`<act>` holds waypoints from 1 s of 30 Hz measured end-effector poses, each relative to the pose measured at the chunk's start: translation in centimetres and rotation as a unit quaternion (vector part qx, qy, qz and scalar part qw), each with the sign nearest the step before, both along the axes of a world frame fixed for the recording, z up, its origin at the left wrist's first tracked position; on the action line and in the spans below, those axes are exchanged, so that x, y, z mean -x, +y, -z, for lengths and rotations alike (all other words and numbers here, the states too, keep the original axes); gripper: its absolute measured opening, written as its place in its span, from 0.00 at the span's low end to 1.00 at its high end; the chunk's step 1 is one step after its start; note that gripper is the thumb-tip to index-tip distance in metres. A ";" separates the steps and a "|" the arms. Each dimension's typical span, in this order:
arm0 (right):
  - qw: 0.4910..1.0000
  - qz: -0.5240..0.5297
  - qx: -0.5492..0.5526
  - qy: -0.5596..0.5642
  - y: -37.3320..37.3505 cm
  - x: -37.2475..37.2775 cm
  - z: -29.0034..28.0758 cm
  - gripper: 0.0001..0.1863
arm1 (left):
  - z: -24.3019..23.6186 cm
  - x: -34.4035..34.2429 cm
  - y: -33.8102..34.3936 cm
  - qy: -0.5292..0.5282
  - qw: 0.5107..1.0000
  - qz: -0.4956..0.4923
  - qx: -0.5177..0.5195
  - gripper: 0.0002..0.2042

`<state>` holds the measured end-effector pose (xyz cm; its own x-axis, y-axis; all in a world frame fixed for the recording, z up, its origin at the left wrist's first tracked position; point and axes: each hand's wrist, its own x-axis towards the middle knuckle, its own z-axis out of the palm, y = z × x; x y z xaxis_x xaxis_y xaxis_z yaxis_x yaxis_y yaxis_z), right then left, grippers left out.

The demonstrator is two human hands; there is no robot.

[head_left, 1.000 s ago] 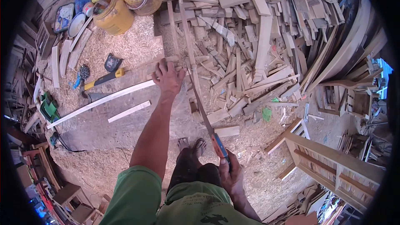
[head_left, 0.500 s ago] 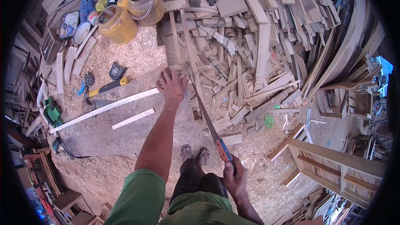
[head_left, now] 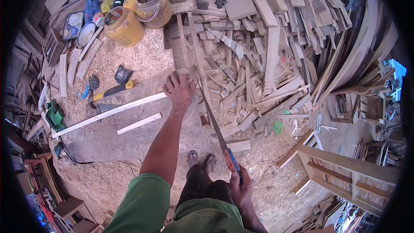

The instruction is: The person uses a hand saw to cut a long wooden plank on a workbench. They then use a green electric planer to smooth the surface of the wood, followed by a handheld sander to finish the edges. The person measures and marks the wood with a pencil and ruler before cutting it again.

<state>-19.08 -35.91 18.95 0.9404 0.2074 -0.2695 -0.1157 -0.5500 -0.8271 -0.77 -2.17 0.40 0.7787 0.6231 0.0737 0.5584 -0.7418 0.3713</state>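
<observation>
My left hand (head_left: 180, 93) holds a long pale wooden strip (head_left: 110, 114) down near the workbench's right edge, its fingers bent over the wood. My right hand (head_left: 242, 185) is closed around the orange and blue handle of a handsaw (head_left: 216, 128). The saw's blade slants up and away, crossing close to the strip's right end just beyond my left hand. Whether its teeth touch the wood is too small to tell. A shorter pale strip (head_left: 139, 123) lies on the workbench (head_left: 129, 144), nearer to me than the long one.
Behind the long strip lie a yellow-and-black-handled hammer (head_left: 113, 90) and a black bag (head_left: 123, 74). Yellow tubs (head_left: 125, 28) stand at the back among shavings. A green power tool (head_left: 55, 115) sits at the left. Wood offcuts (head_left: 246, 77) heap up on the right, beyond a slatted wooden frame (head_left: 345, 168).
My right hand and the saw have shifted slightly down toward me. My left hand keeps its place on the strip, and the whole view has moved a little.
</observation>
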 end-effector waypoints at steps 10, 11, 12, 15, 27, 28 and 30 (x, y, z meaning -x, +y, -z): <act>0.998 -0.010 -0.010 -0.066 5.7 -5.0 5.3 0.20 | 0.3 -0.3 -0.1 0.024 1.000 0.002 0.010 0.31; 0.993 -0.006 -0.016 -0.119 3.4 -2.4 5.9 0.20 | -0.4 -0.4 -0.1 0.027 0.999 0.004 0.022 0.31; 0.999 0.000 0.001 -0.040 1.3 -0.2 3.0 0.20 | -0.5 -0.4 0.0 0.033 0.999 0.005 0.034 0.31; 1.000 -0.004 0.007 0.014 0.8 0.8 -0.3 0.19 | 0.2 0.4 0.9 0.022 0.999 0.020 0.045 0.31; 0.998 0.023 0.015 0.054 1.0 0.5 2.7 0.20 | -1.1 0.5 1.6 0.050 0.991 0.070 0.106 0.29; 0.999 0.028 -0.011 0.013 -0.8 2.9 2.3 0.20 | -1.2 0.4 1.4 0.049 0.991 0.069 0.108 0.29; 1.000 0.022 -0.021 -0.004 -0.3 3.2 1.8 0.21 | -1.0 0.7 1.4 0.047 0.992 0.066 0.095 0.29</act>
<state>-22.25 -36.18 17.12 0.9507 0.1775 -0.2544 -0.1326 -0.5087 -0.8507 -1.48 -0.82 1.36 0.8520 0.5115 -0.1120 0.5001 -0.7315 0.4635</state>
